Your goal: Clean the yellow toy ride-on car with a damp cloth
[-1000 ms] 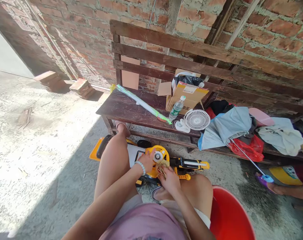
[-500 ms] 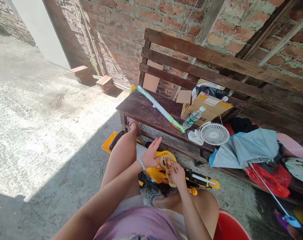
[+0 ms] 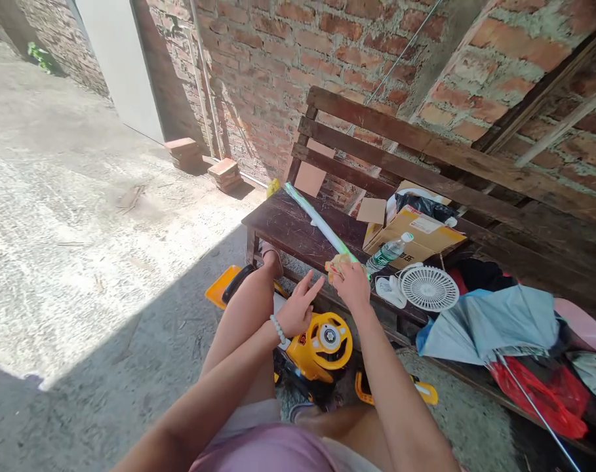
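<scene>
Your right hand is pinched around a crumpled tan cloth, up by the near edge of the dark wooden bench. Can't tell if the cloth touches the bench. Your left hand is wide, fingers spread and pointing far-right, just left of the steering wheel; contact with the wheel unclear. Pale bead bracelet on your left wrist.

Yellow-and-black ride-on toy sits on the concrete floor, between your legs and on the near side of the bench. Your right forearm crosses over its right part, hiding some of it.

On the bench, left to right: long white-and-green wrapped bundle, clear water bottle with a green label, white fan, grey-blue umbrella. Cardboard box is just behind the bottle, flaps up, black plastic inside. Red plastic bag is under the umbrella. Brick wall on the far side.
</scene>
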A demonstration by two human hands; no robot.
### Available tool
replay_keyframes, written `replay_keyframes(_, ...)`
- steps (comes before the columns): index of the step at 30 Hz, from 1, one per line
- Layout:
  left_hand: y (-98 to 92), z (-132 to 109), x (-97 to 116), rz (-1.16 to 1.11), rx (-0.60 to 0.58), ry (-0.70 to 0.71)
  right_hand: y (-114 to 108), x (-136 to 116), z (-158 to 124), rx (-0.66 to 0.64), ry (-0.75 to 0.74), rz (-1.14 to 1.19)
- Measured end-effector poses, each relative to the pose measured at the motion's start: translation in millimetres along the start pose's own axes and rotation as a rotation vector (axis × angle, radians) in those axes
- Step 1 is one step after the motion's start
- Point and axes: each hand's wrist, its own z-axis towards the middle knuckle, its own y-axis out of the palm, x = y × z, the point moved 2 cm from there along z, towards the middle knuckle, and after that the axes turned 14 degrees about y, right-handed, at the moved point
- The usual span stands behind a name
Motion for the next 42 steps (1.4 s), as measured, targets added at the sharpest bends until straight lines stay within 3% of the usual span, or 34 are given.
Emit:
replay_keyframes(2,-2.1,0,-1,-0.014,0.049,-0.057,3,28,12,-0.015,0.058,0.088)
replay_keyframes(5,-2.0,5,1,0.035,0.098,-0.116,12,66,3,-0.064,0.125,0.267)
replay_keyframes(9,0.7,12,15,0.254,0.088,-0.112,18,86,-19,-0.077,0.170,0.524)
replay_keyframes(12,4.2,13,25,0.373,0.011,-0.140,7,78,-26,0.017,0.182,0.689)
replay_keyframes(15,6.9,12,32,0.425,-0.069,-0.136,-9,56,-34,0.099,0.095,0.738)
replay_keyframes(20,11.6,12,41,0.435,-0.108,-0.116,-6,16,-46,-0.013,-0.123,0.605)
replay_keyframes(22,13.1,11,45,0.426,-0.079,-0.096,4,20,-42,-0.048,-0.028,0.545)
replay_keyframes(25,12.2,11,48,0.430,-0.029,-0.014,12,51,-30,-0.024,0.283,0.596)
replay_keyframes(28,9.1,14,49,0.443,-0.008,-0.005,12,83,-27,-0.038,0.576,0.922)
replay_keyframes(30,9.3,17,49,0.445,-0.013,-0.026,10,88,-31,-0.092,0.677,1.181)
replay_keyframes(32,12.8,19,50,0.438,-0.031,-0.009,6,79,-37,-0.189,0.663,1.335)
replay_keyframes(35,21.0,16,50,0.408,-0.037,0.008,2,51,-48,-0.326,0.521,1.287)
replay_keyframes(39,26.9,4,41,0.303,0.010,0.033,-1,30,-60,-0.306,0.376,1.053)
replay_keyframes(42,26.1,0,35,0.210,0.065,0.177,0,31,-66,-0.331,0.435,1.137)
